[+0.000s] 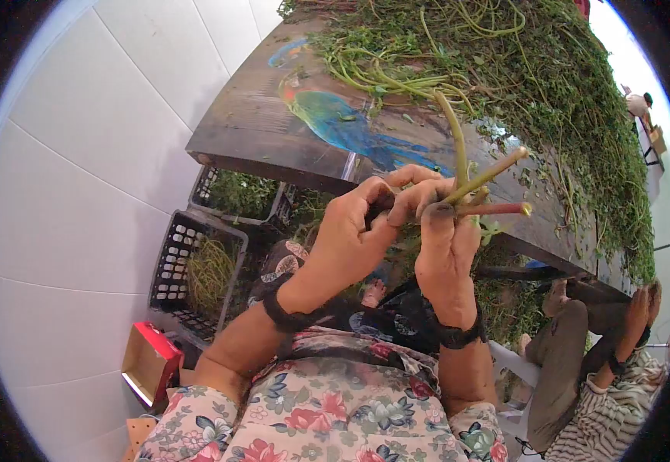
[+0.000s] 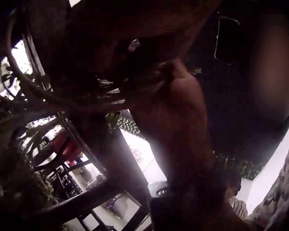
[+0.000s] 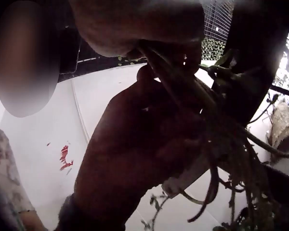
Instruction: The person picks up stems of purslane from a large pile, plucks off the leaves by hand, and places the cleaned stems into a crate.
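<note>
A small bunch of thick green stems (image 1: pixel 497 171) sticks out to the right of both hands, pale cut ends showing and one stem reddish. My right hand (image 1: pixel 450 254) grips the bunch, thumb pressed on top near the cut ends. Close against it, my left hand (image 1: pixel 354 231) has its fingers curled around the same bunch, thumb bent inward. Leafy vines (image 3: pixel 236 168) trail from the bunch in the dark right wrist view, where the left hand (image 3: pixel 135 139) also shows. Both hands are above the table's near edge.
A dark table (image 1: pixel 235 123) with a painted parrot bears a large heap of leafy vines (image 1: pixel 551 85). Black crates (image 1: pixel 167 266) with greens stand below left, near a red box (image 1: pixel 150 362). Another person's legs (image 1: pixel 558 369) are at the right.
</note>
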